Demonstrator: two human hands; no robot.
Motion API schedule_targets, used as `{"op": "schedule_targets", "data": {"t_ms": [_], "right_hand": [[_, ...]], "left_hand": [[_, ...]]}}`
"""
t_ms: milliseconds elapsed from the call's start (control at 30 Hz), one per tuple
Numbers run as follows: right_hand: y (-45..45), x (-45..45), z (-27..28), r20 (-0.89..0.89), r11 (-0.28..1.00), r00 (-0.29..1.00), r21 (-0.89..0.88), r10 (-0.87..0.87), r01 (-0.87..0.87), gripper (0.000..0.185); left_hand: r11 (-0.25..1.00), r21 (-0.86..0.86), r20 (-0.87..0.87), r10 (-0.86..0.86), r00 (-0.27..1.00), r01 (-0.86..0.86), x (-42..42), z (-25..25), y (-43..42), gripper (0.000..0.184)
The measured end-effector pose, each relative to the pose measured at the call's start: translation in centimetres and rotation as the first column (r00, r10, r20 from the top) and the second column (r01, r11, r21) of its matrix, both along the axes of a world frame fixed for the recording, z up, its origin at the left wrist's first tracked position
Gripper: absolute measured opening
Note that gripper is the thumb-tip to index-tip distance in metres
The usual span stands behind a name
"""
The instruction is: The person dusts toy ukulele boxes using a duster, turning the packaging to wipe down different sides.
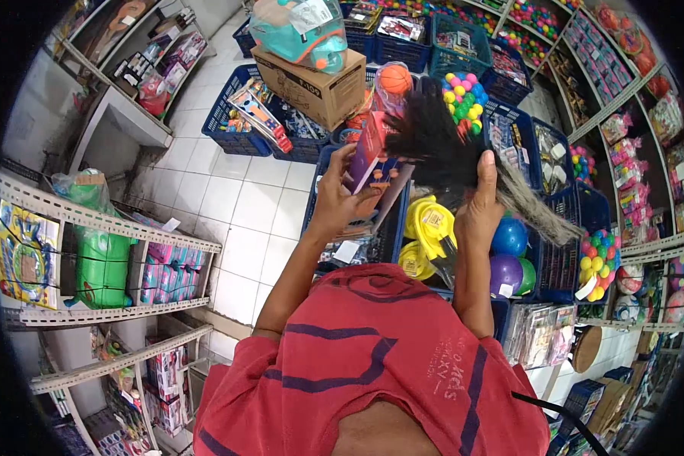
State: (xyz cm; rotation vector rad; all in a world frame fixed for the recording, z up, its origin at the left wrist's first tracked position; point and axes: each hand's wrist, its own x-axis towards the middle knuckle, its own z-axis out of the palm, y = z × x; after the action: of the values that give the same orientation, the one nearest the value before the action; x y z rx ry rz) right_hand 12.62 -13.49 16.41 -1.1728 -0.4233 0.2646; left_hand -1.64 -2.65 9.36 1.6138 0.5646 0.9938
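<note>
A: How does the black duster point(441, 140) lie?

B: Obliquely between the right hand point(477, 201) and the box: its dark plumes point forward and left, its grey bristles trail back to the right. The right hand, the nearer, is closed about its middle, thumb uppermost; the other fingers are largely hidden.

A: And the purple-and-orange box point(374, 152)?

B: Left of the duster, its long axis running roughly away from the body. The left hand point(340, 196) grips its left side. The plumes overlap its far right edge in view; whether they touch cannot be told.

A: What surrounds the pair?

B: Yellow packages point(431, 226) lie nearer the body, between the forearms; a cardboard carton point(311, 87) stands beyond the box, and bagged coloured balls point(463, 102) beyond the duster.
</note>
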Motion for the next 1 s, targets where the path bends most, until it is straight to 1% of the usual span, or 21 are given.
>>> {"op": "schedule_targets", "data": {"t_ms": [67, 100, 133, 200, 333, 367, 400, 433, 467, 500, 567, 600, 633, 667, 700, 733, 767, 867, 900, 967, 1000], "right_hand": [[0.1, 0.2, -0.2, 0.082, 1.000, 0.996, -0.003, 0.020, -0.020, 0.033], [0.2, -0.4, 0.7, 0.162, 1.000, 0.986, -0.015, 0.029, -0.027, 0.032], [0.2, -0.4, 1.0, 0.242, 0.998, 0.969, -0.055, 0.037, -0.025, 0.035], [0.2, -0.3, 1.2, 0.191, 0.976, 0.979, -0.216, 0.076, -0.034, 0.045], [1.2, 0.4, -0.8, 0.141, 0.930, 0.957, -0.305, 0.255, -0.203, 0.056], [1.4, 0.6, -1.4, 0.124, 0.913, 0.946, -0.326, 0.298, -0.245, 0.060], [1.6, 0.1, -1.2, 0.074, 0.910, 0.919, -0.191, 0.387, -0.368, 0.063], [1.8, -0.4, -1.1, 0.022, 0.875, 0.875, -0.047, 0.483, -0.482, 0.066], [2.0, -0.9, -0.9, -0.024, 0.813, 0.815, 0.091, 0.579, -0.575, 0.068], [2.3, -1.1, -1.1, -0.020, 0.784, 0.789, 0.134, 0.614, -0.606, 0.070], [2.9, 0.6, -2.9, 0.021, 0.590, 0.607, 0.213, 0.794, -0.779, 0.073], [3.3, 1.0, -2.7, 0.041, 0.478, 0.501, 0.238, 0.865, -0.845, 0.074], [3.7, -0.1, -2.5, 0.051, 0.625, 0.643, 0.188, 0.765, -0.758, 0.075], [4.0, -0.3, -2.5, 0.048, 0.733, 0.741, 0.114, 0.670, -0.670, 0.076], [4.4, -0.5, -2.6, 0.046, 0.823, 0.823, 0.033, 0.565, -0.567, 0.077], [4.6, -0.5, -2.5, 0.054, 0.873, 0.872, -0.041, 0.487, -0.485, 0.076], [4.9, -0.5, -2.1, 0.083, 0.897, 0.894, -0.087, 0.441, -0.434, 0.075], [5.6, -0.5, -1.0, 0.191, 0.927, 0.910, -0.151, 0.369, -0.344, 0.071], [5.7, -0.6, -0.7, 0.231, 0.934, 0.907, -0.157, 0.351, -0.321, 0.070], [5.9, -0.9, -0.2, 0.311, 0.949, 0.899, -0.162, 0.310, -0.271, 0.068], [5.9, -1.2, 0.0, 0.357, 0.957, 0.889, -0.156, 0.287, -0.246, 0.067]], "left_hand": [[0.997, -0.034, 0.061, -0.063, 0.996, 0.065, 0.2, 0.1, -0.1, 0.071], [0.990, -0.059, 0.029, -0.125, 0.992, 0.127, 0.2, 0.3, -0.1, 0.073], [0.982, -0.085, 0.041, -0.167, 0.985, 0.170, 0.2, 0.1, 0.0, 0.074], [0.958, -0.139, 0.067, -0.244, 0.968, 0.251, 0.3, -0.3, 0.1, 0.075], [0.901, -0.214, 0.137, -0.354, 0.925, 0.376, -0.2, 0.1, 0.7, 0.080], [0.885, -0.247, 0.194, -0.353, 0.915, 0.394, -0.4, 0.3, 0.7, 0.073], [0.872, -0.285, 0.139, -0.372, 0.918, 0.397, -0.6, 0.6, 0.9, 0.069], [0.859, -0.323, 0.085, -0.392, 0.916, 0.398, -0.9, 1.0, 1.3, 0.065], [0.846, -0.359, 0.030, -0.411, 0.911, 0.394, -1.1, 1.2, 1.6, 0.062], [0.864, -0.333, 0.048, -0.385, 0.922, 0.378, -1.0, 1.0, 1.7, 0.046], [0.865, -0.344, -0.009, -0.391, 0.920, 0.365, -0.8, -0.3, 2.9, 0.037], [0.866, -0.349, -0.038, -0.395, 0.918, 0.358, -0.8, -0.6, 3.3, 0.033], [0.873, -0.343, 0.015, -0.365, 0.931, 0.347, -0.4, -0.6, 3.3, 0.023], [0.845, -0.370, 0.125, -0.367, 0.922, 0.386, -0.1, -1.0, 3.5, 0.022], [0.815, -0.390, 0.235, -0.361, 0.903, 0.427, 0.3, -1.8, 3.8, 0.021], [0.784, -0.405, 0.341, -0.348, 0.873, 0.470, 0.8, -2.5, 4.1, 0.021], [0.795, -0.382, 0.374, -0.333, 0.866, 0.471, 1.4, -3.1, 4.3, 0.021], [0.886, -0.360, 0.372, -0.150, 0.916, 0.292, 3.0, -0.4, 2.6, 0.028], [0.914, -0.289, 0.336, -0.183, 0.924, 0.286, 2.8, 0.4, 1.9, 0.037], [0.956, -0.138, 0.356, -0.196, 0.914, 0.259, 2.7, 0.0, 1.0, 0.041], [0.867, -0.269, 0.535, -0.226, 0.814, 0.418, 2.8, -0.3, 0.9, 0.041]]}}
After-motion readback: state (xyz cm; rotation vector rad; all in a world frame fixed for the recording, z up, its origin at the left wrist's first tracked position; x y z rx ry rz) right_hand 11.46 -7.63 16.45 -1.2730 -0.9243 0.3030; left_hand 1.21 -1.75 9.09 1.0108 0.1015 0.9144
